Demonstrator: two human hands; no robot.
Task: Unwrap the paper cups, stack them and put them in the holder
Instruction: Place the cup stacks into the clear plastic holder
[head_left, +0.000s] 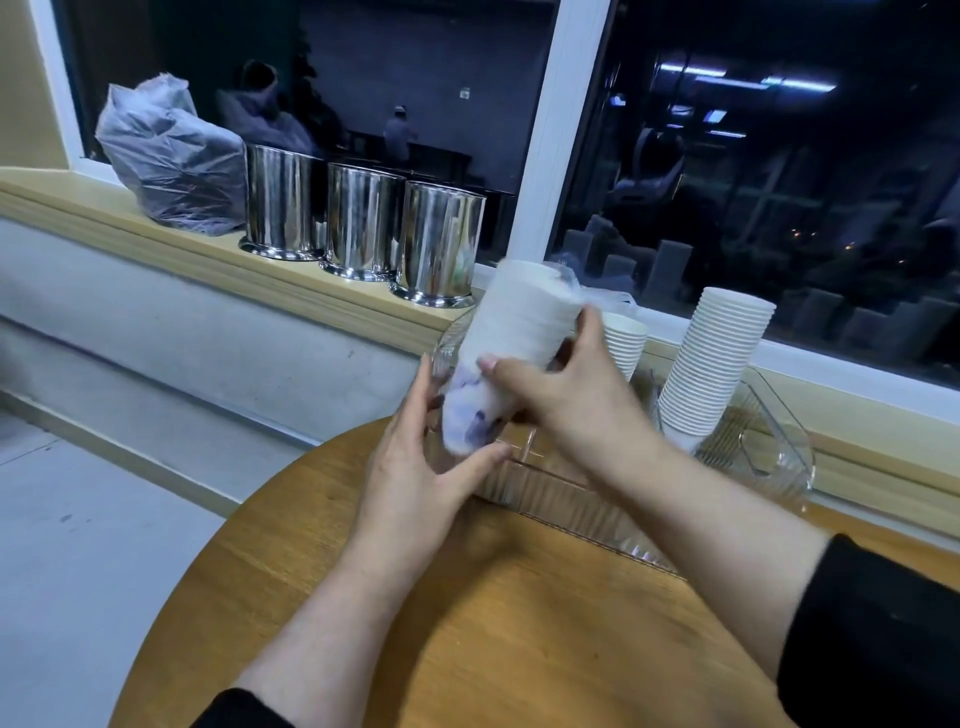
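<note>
A round wooden bench (467, 623) carries a clear ribbed plastic holder (561, 493) at its far edge, which reaches from the bench toward the window and has a tall stack of white paper cups (711, 364) standing at its right end and a shorter stack (623, 338) behind its middle. Left of the holder and farther back, a pale wooden sill (182, 234) bears three shiny metal canisters (358, 223) in a row, touching or nearly so. A bulging plastic bag (166, 161) sits at the end of that row farthest from the holder.
</note>
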